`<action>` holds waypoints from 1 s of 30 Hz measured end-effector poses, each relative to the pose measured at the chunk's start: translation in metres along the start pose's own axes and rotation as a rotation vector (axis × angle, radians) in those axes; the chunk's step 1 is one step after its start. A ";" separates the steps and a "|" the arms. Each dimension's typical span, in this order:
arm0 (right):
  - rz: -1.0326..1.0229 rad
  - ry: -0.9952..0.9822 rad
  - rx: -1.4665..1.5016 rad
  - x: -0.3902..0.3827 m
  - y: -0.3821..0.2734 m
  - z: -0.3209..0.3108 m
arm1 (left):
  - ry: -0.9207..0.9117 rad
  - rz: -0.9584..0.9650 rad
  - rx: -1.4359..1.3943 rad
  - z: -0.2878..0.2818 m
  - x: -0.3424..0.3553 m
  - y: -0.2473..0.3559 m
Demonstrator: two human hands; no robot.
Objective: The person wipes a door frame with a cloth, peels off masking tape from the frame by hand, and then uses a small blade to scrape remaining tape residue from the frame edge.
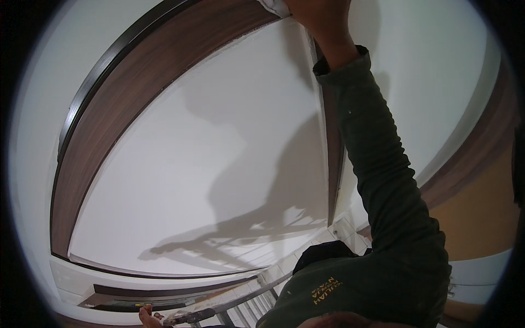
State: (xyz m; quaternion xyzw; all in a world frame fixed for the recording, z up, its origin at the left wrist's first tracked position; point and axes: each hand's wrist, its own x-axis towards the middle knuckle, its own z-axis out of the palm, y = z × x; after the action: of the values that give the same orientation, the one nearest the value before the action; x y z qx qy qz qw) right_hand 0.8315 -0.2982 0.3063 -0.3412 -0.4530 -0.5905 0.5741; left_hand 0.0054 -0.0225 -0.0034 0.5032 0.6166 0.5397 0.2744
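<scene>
Right hand (317, 16) is reaching up to the top frame edge, half cut off there; its grip is closing on something white (273, 6), mostly out of frame, can't tell what it is. It's sitting at the upper corner of the white panel (219, 142), against the dark brown trim (164, 65). Left hand (146, 316) is showing only partly at the bottom edge, fingers wrapping a paint-smeared dark tool (191, 316); tool type is unclear. Shadows are falling across the panel.
</scene>
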 end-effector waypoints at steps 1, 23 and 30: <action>-0.008 0.017 -0.014 -0.001 0.001 0.000 | 0.063 0.116 -0.077 0.008 -0.008 0.000; -0.079 0.003 0.040 0.001 0.004 0.002 | 0.133 0.025 0.057 0.029 -0.043 0.046; -0.140 0.002 0.021 0.000 0.005 -0.001 | 0.072 -0.001 0.050 0.025 -0.026 0.030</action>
State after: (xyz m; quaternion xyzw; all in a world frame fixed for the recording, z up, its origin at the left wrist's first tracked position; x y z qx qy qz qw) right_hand 0.8370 -0.2992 0.3068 -0.3022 -0.4813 -0.6247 0.5355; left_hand 0.0465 -0.0393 0.0127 0.4898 0.6395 0.5419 0.2396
